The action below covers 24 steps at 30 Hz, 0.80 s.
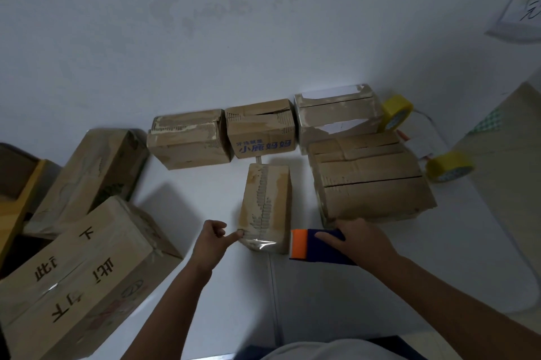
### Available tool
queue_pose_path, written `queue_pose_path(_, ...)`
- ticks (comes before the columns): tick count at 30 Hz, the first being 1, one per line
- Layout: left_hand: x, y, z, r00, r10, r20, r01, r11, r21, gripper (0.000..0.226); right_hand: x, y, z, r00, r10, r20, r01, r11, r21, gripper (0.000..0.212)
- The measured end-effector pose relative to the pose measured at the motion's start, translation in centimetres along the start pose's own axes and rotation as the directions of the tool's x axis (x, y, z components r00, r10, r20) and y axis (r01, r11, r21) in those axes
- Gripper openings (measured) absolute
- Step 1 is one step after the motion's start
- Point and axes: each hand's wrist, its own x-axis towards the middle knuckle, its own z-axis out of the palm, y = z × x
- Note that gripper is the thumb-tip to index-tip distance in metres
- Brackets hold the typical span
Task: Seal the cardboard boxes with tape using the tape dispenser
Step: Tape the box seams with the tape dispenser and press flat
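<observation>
So the narrow cardboard box (265, 207) stood near the front edge of the white table (205, 198), flaps shut so nothing inside showed, its long axis running from the front edge toward the back, with a torn strip down the middle of the top and clear tape wrapped over the near end. The left hand (213, 238) had its fingers curled in and the thumb stuck out, pressing the tape against that near end's left corner. The right hand (355, 238) was wrapped around a tape dispenser (314, 245), dark blue body with an orange head, held just right of the box with the orange end pointing at it and its length lying across the table. Along the back edge, against a pale wall, sat three more closed boxes in a row: a plain one (188, 140), one with blue print (260, 132), and a whitish one (336, 113). A bigger box (369, 181) sat at the right, its top flaps shut with a thin slit between them. Two yellow tape rolls (396, 112) (449, 166) lay near the right edge. Off the left side, two large boxes (87, 178) (79, 280) leaned, the nearer one with black characters on it. All shut, so I couldn't tell the contents of any of them.
</observation>
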Motion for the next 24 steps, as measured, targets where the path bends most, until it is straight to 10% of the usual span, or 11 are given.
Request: queue_pose_path(24,2.7,1.4,-2.8,0.954,-0.094,0.284,0.076,0.994,0.073,0.022,-0.3,-0.7,2.4,0.998,0.024,-0.058,-0.023,1.000,0.004,0.049)
